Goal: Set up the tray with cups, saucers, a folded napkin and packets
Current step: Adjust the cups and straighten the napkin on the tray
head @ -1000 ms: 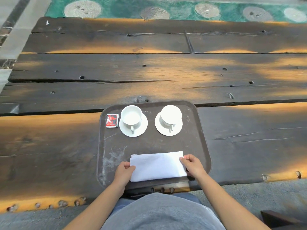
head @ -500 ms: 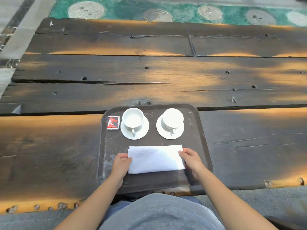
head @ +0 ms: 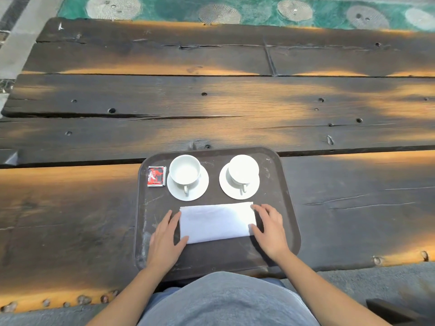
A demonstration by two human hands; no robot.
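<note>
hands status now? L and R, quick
Left hand: open, fingers straight, touching the left edge of the napkin.
Right hand: open, fingers spread, touching the napkin's right edge.

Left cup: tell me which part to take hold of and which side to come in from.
Pinch the small handle of the left cup, coming from the near side, over the napkin. The cup stands upright on its saucer with the handle pointing straight at the person. The packets lie close on its left, so a sideways approach looks tighter.
</note>
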